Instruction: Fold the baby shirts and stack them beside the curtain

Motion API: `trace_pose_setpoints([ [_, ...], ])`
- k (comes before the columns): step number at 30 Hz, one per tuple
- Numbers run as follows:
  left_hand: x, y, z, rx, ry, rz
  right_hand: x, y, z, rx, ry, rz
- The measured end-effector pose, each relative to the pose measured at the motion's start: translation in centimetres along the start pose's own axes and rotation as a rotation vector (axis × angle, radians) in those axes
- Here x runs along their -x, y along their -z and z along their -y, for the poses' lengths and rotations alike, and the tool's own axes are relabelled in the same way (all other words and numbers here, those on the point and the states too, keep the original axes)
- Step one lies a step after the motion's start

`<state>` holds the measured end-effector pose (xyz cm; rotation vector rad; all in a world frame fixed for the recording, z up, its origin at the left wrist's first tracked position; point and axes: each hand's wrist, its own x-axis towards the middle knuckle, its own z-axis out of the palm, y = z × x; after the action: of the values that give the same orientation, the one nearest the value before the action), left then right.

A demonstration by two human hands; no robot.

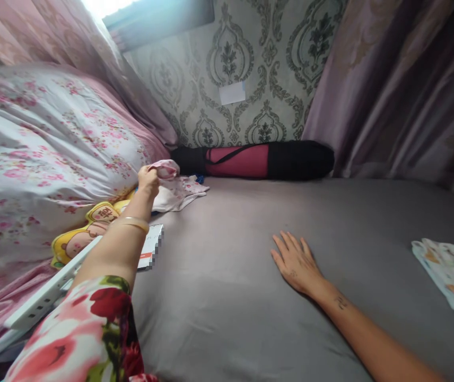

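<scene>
My left hand (148, 179) is closed on a pink-and-white cloth (166, 168), bunched up at the far left of the bed. Beneath it lies a white garment with pink print (177, 195), and I cannot tell whether the two are one piece. My right hand (293, 261) lies flat on the grey sheet (227, 276), fingers spread, holding nothing. Under my left forearm a white card or booklet with a red strip (151, 246) is partly hidden. A yellow cartoon cushion (78, 241) rests just left of that forearm.
A black-and-pink long bag (246, 161) lies along the wall. To the left rises a floral-covered heap (52, 132), with a white slotted rail (38, 305) in front. A folded printed cloth (452, 276) sits at the right. Curtains (394, 90) hang on both sides.
</scene>
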<state>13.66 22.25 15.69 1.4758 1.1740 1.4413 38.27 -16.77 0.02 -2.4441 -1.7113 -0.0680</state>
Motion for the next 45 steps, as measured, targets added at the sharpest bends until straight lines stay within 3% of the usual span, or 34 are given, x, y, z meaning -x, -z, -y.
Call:
trace_pose_setpoints([
  [2, 1.1, -2.9, -1.7, 0.195, -0.003, 0.021, 0.0, 0.1, 0.0, -0.004, 0.003, 0.002],
  [5, 4.2, -6.4, -4.2, 0.359, -0.035, 0.214, 0.1, 0.3, -0.1, -0.019, 0.006, 0.006],
  [10, 10.8, -9.3, -8.0, 0.367, -0.079, 0.567, 0.3, 0.4, -0.4, -0.108, 0.026, 0.004],
  [13, 14.2, -9.5, -10.5, 0.314, -0.184, 0.726, 0.2, 0.8, -0.7, -0.258, 0.012, -0.064],
  [17, 17.9, -8.1, -15.0, 0.269, -0.486, 0.841, 0.1, 3.6, -0.3, -0.523, 0.02, -0.322],
  [20, 20.2, -6.1, -18.7, 0.25, -0.755, 0.843, 0.6, 6.7, 0.7, -0.651, 0.018, -0.457],
  [24, 21.5, -5.0, -21.5, 0.201, -0.92, 0.754, 1.3, 9.8, 1.7, -0.823, -0.035, -0.519],
  [27, 20.5, -6.2, -20.1, 0.248, -0.839, 0.716, 1.7, 11.7, 0.6, -1.003, -0.032, -0.5],
  [32, 18.8, -9.3, -12.7, 0.248, -0.446, 0.876, 3.5, 16.7, -3.9, -1.166, -0.096, -0.459],
  [35, 19.9, -10.8, -8.4, 0.207, -0.252, 1.032, 4.8, 18.6, -6.6, -1.118, -0.199, -0.224],
  [38, 22.2, -12.3, -5.5, 0.205, -0.117, 1.113, 5.3, 18.3, -9.2, -0.979, -0.234, 0.03],
  [42, 25.0, -14.3, -3.9, 0.232, 0.007, 1.146, 4.9, 16.0, -12.7, -0.718, -0.212, 0.345],
  [44, 26.2, -15.2, -3.7, 0.234, 0.071, 1.177, 4.5, 14.9, -13.6, -0.545, -0.216, 0.397],
  [45, 26.8, -15.6, -3.7, 0.228, 0.101, 1.194, 4.3, 14.6, -13.6, -0.479, -0.211, 0.353],
])
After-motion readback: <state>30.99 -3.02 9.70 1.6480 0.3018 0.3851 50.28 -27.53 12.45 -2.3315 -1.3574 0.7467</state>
